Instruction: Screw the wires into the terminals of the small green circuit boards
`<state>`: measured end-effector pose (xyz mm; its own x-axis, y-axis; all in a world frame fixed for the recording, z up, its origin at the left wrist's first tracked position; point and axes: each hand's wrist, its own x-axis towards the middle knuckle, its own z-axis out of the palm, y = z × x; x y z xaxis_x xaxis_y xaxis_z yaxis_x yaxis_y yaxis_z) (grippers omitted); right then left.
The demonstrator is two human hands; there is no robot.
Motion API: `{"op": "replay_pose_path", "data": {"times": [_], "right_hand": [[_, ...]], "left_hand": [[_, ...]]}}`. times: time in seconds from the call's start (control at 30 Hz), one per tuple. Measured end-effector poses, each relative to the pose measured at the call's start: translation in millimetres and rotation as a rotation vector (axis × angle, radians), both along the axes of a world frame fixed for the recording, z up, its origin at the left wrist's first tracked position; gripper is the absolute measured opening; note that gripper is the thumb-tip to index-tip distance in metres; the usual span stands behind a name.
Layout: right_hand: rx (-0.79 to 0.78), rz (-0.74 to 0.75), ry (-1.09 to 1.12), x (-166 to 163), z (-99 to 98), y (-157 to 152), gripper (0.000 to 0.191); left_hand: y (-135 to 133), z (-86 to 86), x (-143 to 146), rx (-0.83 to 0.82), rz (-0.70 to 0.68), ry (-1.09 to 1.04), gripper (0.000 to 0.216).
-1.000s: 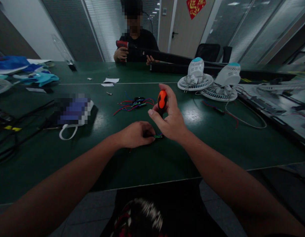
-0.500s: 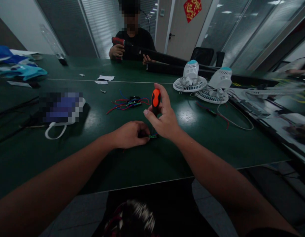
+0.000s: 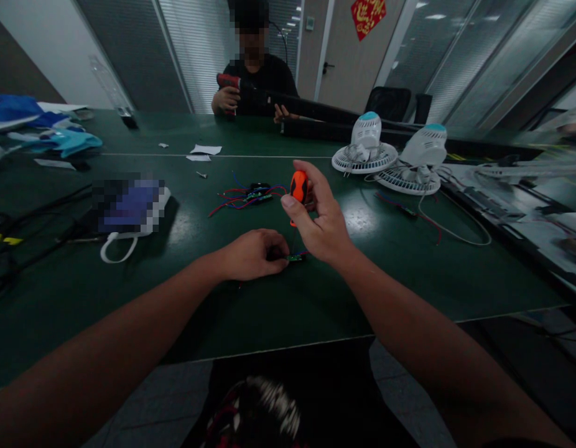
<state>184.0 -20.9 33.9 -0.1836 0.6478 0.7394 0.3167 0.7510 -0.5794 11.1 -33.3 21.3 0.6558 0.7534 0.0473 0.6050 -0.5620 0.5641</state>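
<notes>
My right hand point(image 3: 321, 221) is wrapped round the orange and black handle of a screwdriver point(image 3: 299, 188), held upright with its tip down at a small green circuit board point(image 3: 295, 257) on the dark green table point(image 3: 400, 267). My left hand point(image 3: 253, 253) lies closed on the table, fingertips pinching the left end of that board. A thin red wire shows just under the left hand.
A bundle of red and blue wires with small boards point(image 3: 250, 195) lies beyond my hands. Two white fan bases point(image 3: 367, 149) point(image 3: 416, 165) stand at the right. A face mask point(image 3: 129, 214) lies at the left. Across the table a person point(image 3: 255, 81) holds a red power tool.
The screwdriver handle has tipped and dropped slightly in my right hand. My left hand stays on the board. The view has shifted a little.
</notes>
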Motion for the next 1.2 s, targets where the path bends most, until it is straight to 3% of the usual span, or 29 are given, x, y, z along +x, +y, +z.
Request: {"op": "replay_pose_path", "data": {"times": [0.17,0.5,0.8,0.97,1.2], "right_hand": [[0.077,-0.067,-0.02,2,7.2,-3,0.045],[0.093,-0.034,0.029,4,8.4,-2,0.047],[0.111,-0.12,0.07,3,16.3,-7,0.028],[0.151,-0.077,0.057,6,15.9,-6,0.028],[0.073,-0.032,0.095,6,9.1,-4,0.034]], "left_hand": [[-1,2.1,0,0.002,0.006,0.019,0.018],[-1,3.0,0,-0.004,-0.007,0.013,0.018],[-2,4.3,1,-0.015,0.027,0.029,0.018],[-3,5.6,2,-0.023,0.023,0.021,0.019],[-3,5.0,1,-0.025,0.018,0.017,0.017]]}}
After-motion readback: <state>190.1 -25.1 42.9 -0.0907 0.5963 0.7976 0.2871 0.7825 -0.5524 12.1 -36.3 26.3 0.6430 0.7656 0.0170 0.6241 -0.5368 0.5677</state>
